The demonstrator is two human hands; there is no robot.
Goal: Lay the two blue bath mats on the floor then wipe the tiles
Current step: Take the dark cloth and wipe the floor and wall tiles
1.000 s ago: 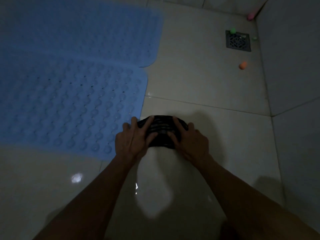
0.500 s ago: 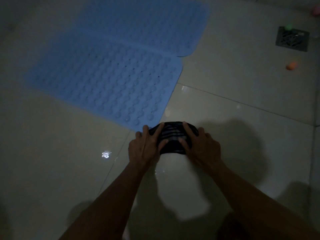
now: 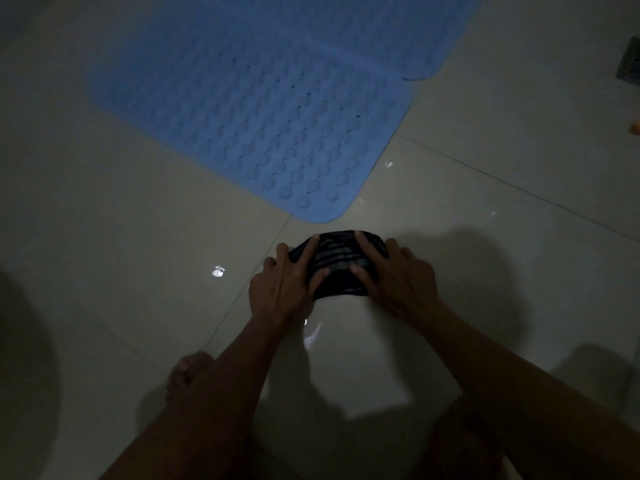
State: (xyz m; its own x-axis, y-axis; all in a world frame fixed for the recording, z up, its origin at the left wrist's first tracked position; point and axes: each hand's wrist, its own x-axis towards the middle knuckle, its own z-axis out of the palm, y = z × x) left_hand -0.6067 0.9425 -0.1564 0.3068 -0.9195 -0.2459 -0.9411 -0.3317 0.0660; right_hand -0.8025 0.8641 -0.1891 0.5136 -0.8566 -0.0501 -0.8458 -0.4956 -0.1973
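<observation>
Your left hand (image 3: 284, 289) and right hand (image 3: 398, 282) are both pressed flat on a dark striped cloth (image 3: 337, 268), fingers spread across its top. Neither grip is closed around the cloth; the palms and fingers bear down on it against the pale floor tiles (image 3: 138, 271). The cloth is bunched between your two hands and sits just beside the rounded corner of the nearer blue bath mat (image 3: 249, 109), apart from it by a narrow strip of tile. That mat lies flat, its studded face up. The second blue bath mat (image 3: 381, 26) lies flat beyond it, the two edges meeting or overlapping; lighting is too dim to tell which. A floor drain (image 3: 628, 64) shows at the right edge. Small bright reflections mark the glossy tiles near your left hand.
</observation>
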